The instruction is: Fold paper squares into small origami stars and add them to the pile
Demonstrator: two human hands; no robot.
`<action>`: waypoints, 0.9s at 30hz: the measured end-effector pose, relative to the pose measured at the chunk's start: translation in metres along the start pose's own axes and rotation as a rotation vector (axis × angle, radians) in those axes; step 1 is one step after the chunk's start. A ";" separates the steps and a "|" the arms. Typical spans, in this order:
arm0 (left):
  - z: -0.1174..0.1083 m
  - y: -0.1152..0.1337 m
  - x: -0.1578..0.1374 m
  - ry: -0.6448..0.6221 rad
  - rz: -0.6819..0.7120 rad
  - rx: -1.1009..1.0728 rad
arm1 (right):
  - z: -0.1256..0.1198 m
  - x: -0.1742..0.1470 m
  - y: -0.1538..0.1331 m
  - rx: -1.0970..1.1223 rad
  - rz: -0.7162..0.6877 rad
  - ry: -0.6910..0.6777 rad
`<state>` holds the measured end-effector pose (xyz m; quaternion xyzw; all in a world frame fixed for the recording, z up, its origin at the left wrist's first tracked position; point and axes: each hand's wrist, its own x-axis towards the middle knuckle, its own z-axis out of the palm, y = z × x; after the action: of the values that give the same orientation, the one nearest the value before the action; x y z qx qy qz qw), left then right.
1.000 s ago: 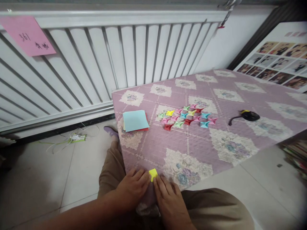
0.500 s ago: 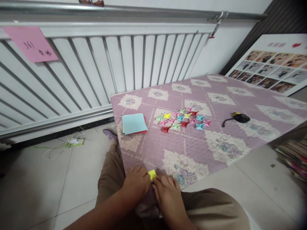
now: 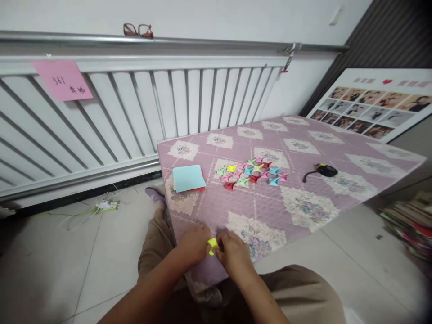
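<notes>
A small folded piece of yellow paper is between my two hands, close to the table's near corner. My left hand pinches its left side with curled fingers. At its right side, my right hand grips it between thumb and fingers. A stack of square paper sheets, light blue on top with red showing beneath, lies at the table's left side. Several small folded paper shapes in green, pink, yellow, blue and red stand in rows farther up.
A purple floral cloth covers the table. A black object with a short cord lies at the right. Behind is a white radiator with glasses on its pipe. A power strip is on the floor.
My view has tilted up a little. My fingers have shifted on the yellow paper, and more of it shows now, with a small lower part visible.
</notes>
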<state>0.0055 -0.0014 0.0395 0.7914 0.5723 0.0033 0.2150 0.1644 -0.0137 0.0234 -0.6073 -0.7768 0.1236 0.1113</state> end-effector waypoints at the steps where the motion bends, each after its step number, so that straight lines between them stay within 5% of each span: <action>1: -0.001 0.000 0.000 -0.001 0.008 -0.002 | 0.001 0.000 0.000 0.006 -0.005 0.006; 20: 0.016 -0.004 -0.007 0.124 -0.020 -0.115 | -0.004 0.004 0.001 0.075 -0.099 0.014; 27: 0.014 -0.003 -0.014 0.168 0.037 -0.186 | -0.006 0.000 0.004 0.147 -0.245 0.063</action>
<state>0.0020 -0.0177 0.0291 0.7753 0.5708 0.1267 0.2389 0.1702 -0.0124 0.0280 -0.5017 -0.8302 0.1464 0.1941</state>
